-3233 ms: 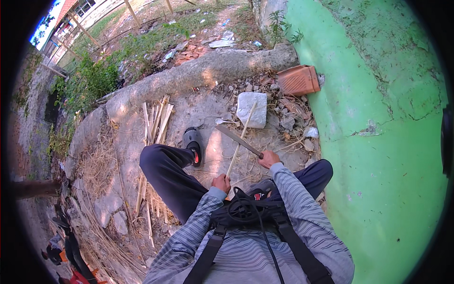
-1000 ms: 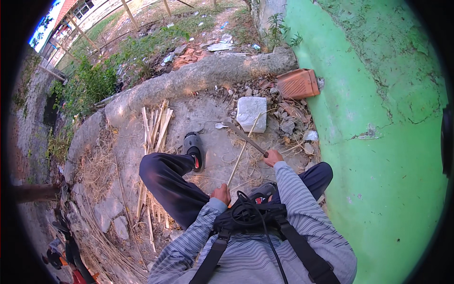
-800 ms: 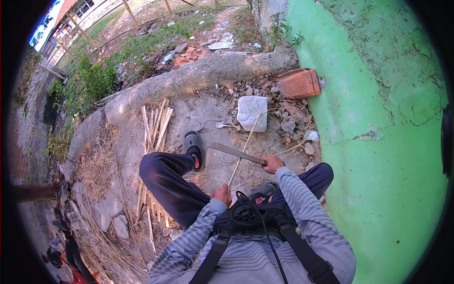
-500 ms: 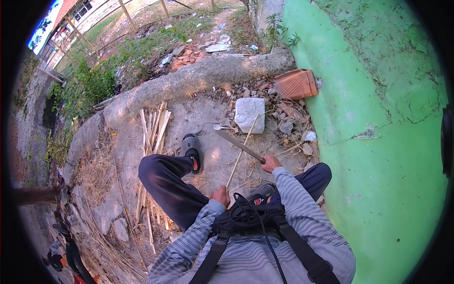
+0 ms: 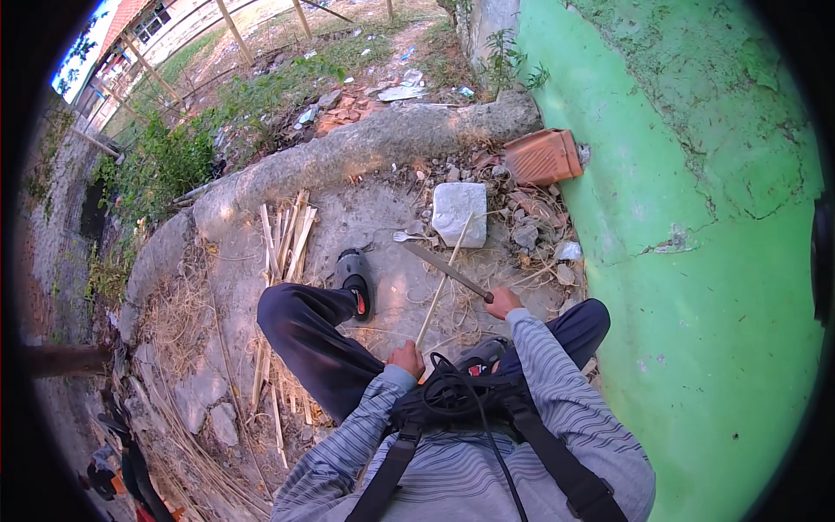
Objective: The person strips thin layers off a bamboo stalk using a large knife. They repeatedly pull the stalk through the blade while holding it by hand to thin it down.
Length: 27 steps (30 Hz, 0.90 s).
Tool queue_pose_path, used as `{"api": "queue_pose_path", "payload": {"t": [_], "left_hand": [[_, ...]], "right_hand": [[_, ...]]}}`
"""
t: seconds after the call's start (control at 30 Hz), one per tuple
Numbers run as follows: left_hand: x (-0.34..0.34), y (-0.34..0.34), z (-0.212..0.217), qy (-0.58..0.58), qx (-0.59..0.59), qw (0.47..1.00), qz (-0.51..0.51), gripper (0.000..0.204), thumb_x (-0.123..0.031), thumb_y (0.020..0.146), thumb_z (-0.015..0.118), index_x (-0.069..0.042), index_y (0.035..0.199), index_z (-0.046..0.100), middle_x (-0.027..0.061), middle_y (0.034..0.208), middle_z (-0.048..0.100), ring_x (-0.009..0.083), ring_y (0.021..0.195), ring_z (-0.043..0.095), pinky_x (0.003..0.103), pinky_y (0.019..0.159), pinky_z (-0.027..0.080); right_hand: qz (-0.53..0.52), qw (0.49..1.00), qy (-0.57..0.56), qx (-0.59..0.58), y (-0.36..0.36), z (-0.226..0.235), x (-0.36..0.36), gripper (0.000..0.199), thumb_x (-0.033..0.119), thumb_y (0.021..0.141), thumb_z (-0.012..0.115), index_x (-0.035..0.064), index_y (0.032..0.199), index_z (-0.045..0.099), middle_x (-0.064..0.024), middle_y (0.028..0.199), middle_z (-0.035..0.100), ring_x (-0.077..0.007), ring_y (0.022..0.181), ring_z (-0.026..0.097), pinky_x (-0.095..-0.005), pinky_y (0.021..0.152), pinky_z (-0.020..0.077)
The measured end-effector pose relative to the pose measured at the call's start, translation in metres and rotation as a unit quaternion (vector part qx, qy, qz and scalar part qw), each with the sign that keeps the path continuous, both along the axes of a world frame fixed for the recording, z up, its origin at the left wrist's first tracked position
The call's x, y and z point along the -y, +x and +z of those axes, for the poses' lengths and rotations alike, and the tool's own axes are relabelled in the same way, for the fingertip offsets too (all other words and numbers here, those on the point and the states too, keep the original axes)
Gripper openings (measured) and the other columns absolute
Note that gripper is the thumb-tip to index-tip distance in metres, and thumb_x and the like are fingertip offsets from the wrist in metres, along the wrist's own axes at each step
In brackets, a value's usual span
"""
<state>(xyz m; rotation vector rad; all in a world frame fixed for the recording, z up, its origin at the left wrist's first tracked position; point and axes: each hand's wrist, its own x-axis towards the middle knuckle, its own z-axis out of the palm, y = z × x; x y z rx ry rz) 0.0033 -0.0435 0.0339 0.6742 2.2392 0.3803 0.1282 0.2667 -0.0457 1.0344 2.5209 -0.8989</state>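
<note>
My left hand [image 5: 405,358] is closed round the near end of a thin pale bamboo strip [image 5: 437,294]. The strip slants away from me, and its far end lies over a whitish block [image 5: 458,209] on the ground. In my right hand [image 5: 504,303] is the handle of a long knife [image 5: 439,265] with a dull brownish blade. The blade points forward and left and crosses the strip; whether the two touch I cannot tell. A bundle of split bamboo strips [image 5: 291,235] lies on the ground beyond my left knee.
A green wall [image 5: 678,348] rises close on my right. At its foot lie an orange roof tile [image 5: 544,157] and rubble [image 5: 526,233]. A low concrete kerb [image 5: 348,148] curves across ahead. Dry shavings [image 5: 178,300] litter the left, and a white plastic fork [image 5: 407,236] lies near the block.
My right hand and the knife have shifted slightly right and towards me. My left hand and the bamboo strip are almost where they were.
</note>
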Motion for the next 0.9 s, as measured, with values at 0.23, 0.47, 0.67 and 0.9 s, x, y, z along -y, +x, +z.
{"api": "queue_pose_path", "payload": {"t": [0.23,0.47,0.67,0.9], "left_hand": [[0.002,-0.007,-0.021,0.062,0.043,0.997,-0.027,0.034,-0.034,0.095,0.054,-0.001,0.103,0.059,0.0299,0.094,0.067,0.0507,0.095,0.063,0.056,0.086,0.049],[-0.018,-0.021,-0.024,0.124,0.045,0.991,-0.014,0.041,-0.041,0.098,0.05,-0.002,0.105,0.064,0.0257,0.089,0.068,0.0442,0.087,0.066,0.049,0.081,0.051],[-0.044,-0.02,-0.029,0.139,0.425,0.879,0.166,0.046,-0.037,0.108,0.035,-0.003,0.102,0.065,0.0015,0.059,0.045,0.0139,0.043,0.042,0.031,0.041,0.032],[-0.037,-0.015,-0.084,0.14,0.283,0.937,0.147,0.047,-0.044,0.104,0.043,-0.004,0.099,0.066,0.0095,0.068,0.06,0.0219,0.054,0.058,0.037,0.052,0.045]], "right_hand": [[-0.016,0.994,-0.062,-0.093,0.017,0.0,0.046,0.035,0.038,0.081,0.069,0.0028,0.087,0.067,-0.0222,0.082,0.067,-0.043,0.08,0.065,-0.049,0.072,0.0499],[-0.066,0.977,-0.09,-0.182,0.015,0.036,0.061,0.039,0.037,0.084,0.071,-0.0012,0.082,0.064,-0.0207,0.072,0.063,-0.0376,0.069,0.062,-0.0456,0.066,0.0466],[-0.064,0.976,-0.082,-0.19,0.028,0.023,0.069,0.04,0.04,0.084,0.072,0.0001,0.087,0.067,-0.0205,0.076,0.066,-0.0374,0.072,0.064,-0.045,0.068,0.0479],[-0.038,0.984,-0.072,-0.157,0.022,0.028,0.075,0.048,0.049,0.085,0.07,0.0004,0.089,0.069,-0.0214,0.08,0.068,-0.0379,0.076,0.066,-0.0453,0.07,0.0487]]}}
